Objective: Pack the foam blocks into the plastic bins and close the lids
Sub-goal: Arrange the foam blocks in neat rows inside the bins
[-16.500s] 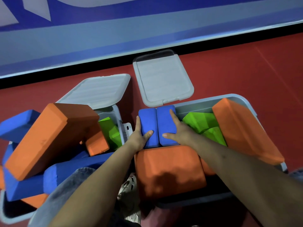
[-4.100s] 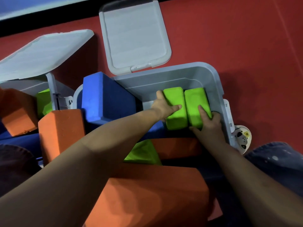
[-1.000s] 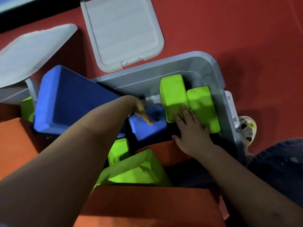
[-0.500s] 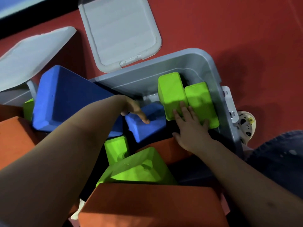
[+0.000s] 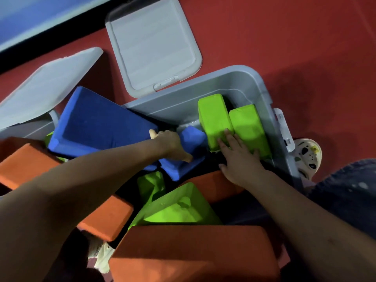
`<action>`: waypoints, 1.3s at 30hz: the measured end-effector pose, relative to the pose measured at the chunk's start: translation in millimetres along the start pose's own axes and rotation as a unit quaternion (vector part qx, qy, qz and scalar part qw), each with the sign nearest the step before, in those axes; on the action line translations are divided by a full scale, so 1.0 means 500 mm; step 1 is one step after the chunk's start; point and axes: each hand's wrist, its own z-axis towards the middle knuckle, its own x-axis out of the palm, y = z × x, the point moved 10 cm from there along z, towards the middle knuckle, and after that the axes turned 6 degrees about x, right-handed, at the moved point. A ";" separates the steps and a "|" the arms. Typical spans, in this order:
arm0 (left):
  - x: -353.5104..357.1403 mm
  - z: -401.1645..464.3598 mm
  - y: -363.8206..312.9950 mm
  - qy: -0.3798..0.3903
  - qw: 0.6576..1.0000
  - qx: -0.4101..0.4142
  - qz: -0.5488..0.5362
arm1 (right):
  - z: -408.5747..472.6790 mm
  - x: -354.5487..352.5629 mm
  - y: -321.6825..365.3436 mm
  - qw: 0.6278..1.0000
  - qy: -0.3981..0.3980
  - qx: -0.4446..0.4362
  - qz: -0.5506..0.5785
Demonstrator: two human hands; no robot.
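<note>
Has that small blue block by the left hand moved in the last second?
Yes. The small blue block under the left hand has tipped and slid nearer the green blocks, judged against the bin wall.

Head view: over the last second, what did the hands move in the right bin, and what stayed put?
The left hand reached further onto the small blue block, gripping and tilting it beside the green pair. The right hand stays flat against the two green blocks, which barely shifted. The large blue block, the grey bin and its open lid are unchanged.
</note>
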 end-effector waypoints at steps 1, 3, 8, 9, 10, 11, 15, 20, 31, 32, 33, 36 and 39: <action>-0.011 -0.014 0.007 -0.013 1.000 -0.016 -0.018 | -0.001 -0.001 0.000 1.000 -0.001 -0.002 -0.003; -0.040 -0.037 0.031 -0.047 0.994 -0.047 -0.081 | -0.001 0.000 0.004 1.000 0.001 -0.006 -0.008; -0.107 -0.068 0.054 -0.143 0.973 -0.052 -0.175 | 0.000 0.001 0.006 1.000 0.020 -0.003 -0.013; -0.100 -0.068 0.049 -0.143 0.974 -0.046 -0.172 | 0.000 -0.001 0.006 1.000 0.021 -0.003 -0.012; -0.084 -0.065 0.047 -0.138 0.973 -0.047 -0.179 | 0.000 -0.002 0.006 1.000 0.021 -0.003 -0.010; -0.065 -0.062 0.047 -0.130 0.970 -0.059 -0.194 | -0.002 -0.004 0.007 1.000 0.018 -0.004 -0.007; -0.015 -0.052 0.050 -0.133 0.952 -0.107 -0.253 | -0.005 -0.009 0.009 1.000 0.007 -0.010 -0.001; 0.022 -0.033 0.042 -0.099 0.917 -0.131 -0.362 | -0.003 -0.012 0.011 1.000 0.007 -0.014 0.005; 0.003 0.001 0.001 -0.095 0.868 -0.107 -0.476 | 0.004 -0.082 -0.052 0.982 -0.136 0.086 0.102; 0.001 0.003 0.000 -0.089 0.866 -0.104 -0.481 | 0.006 -0.075 -0.070 0.979 -0.135 0.106 0.112; -0.006 0.003 0.006 -0.092 0.865 -0.105 -0.481 | 0.009 -0.065 -0.085 0.976 -0.135 0.118 0.124; -0.042 -0.002 0.051 -0.161 0.862 -0.102 -0.470 | 0.025 -0.035 -0.112 0.974 -0.126 0.107 0.154; -0.033 0.006 0.069 -0.144 0.835 -0.090 -0.523 | 0.038 -0.032 -0.122 0.965 -0.133 0.098 0.204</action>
